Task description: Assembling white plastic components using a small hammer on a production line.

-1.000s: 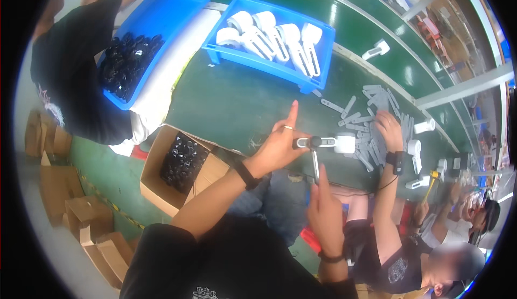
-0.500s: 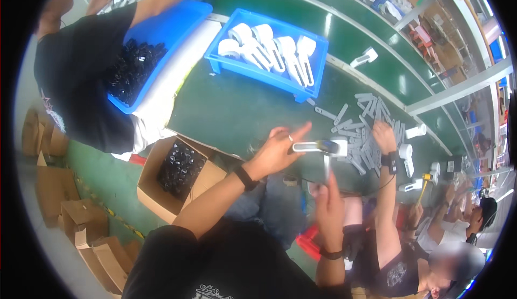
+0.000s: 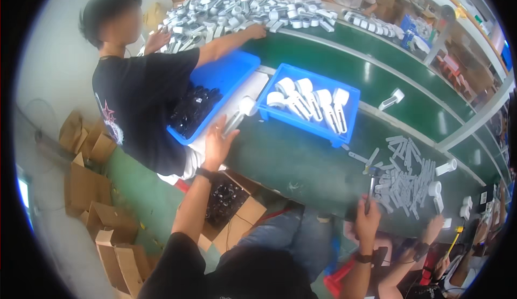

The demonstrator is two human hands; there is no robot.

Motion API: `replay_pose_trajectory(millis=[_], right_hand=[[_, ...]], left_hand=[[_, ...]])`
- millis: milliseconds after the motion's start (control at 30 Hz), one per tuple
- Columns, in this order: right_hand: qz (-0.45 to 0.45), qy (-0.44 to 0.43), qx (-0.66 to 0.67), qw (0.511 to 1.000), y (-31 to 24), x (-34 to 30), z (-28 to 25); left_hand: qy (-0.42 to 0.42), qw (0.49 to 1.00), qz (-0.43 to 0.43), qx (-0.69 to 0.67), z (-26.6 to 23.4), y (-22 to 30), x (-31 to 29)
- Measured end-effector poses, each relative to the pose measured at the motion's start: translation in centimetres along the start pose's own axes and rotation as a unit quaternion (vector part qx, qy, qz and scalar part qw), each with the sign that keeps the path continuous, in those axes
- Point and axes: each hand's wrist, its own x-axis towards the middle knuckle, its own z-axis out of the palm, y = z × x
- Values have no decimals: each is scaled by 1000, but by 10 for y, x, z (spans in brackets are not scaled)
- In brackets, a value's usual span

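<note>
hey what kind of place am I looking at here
Most likely a factory assembly line: long green workbenches, blue bins of identical white handheld parts, and several people working side by side.
</note>
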Motion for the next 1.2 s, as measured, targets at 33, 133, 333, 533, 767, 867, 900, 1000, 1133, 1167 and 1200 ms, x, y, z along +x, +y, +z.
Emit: replay_pose_trajectory(millis=[33,133,333,533,767,867,900,1000,1133,1167,1200], right_hand=[[13,-2,9,1000,5,0,6],[61,0,37,997,23,2,12],[115,29,93,989,40,1,11],[-1,76,57,995,41,-2,16],[42,53,86,994,16,-2,9],[-1,74,80,994,19,-4,15],[70,63,118,989,14,-4,11],[173,72,151,971,26,-8,2],[79,109,139,981,40,-4,19],[69,109,131,983,42,-3,21],[59,110,124,984,42,-3,22]], left_hand=[[56,993,99,15,5,6,23],[51,978,199,22,27,55,58],[-177,848,479,-139,117,224,108],[-371,730,567,90,168,295,150],[-319,678,660,60,193,282,141],[-376,683,617,107,171,275,162],[-327,694,637,78,151,276,163],[-342,738,580,29,53,331,125],[-376,697,607,66,13,304,31],[-377,694,611,55,19,295,4],[-377,691,615,45,31,285,-19]])
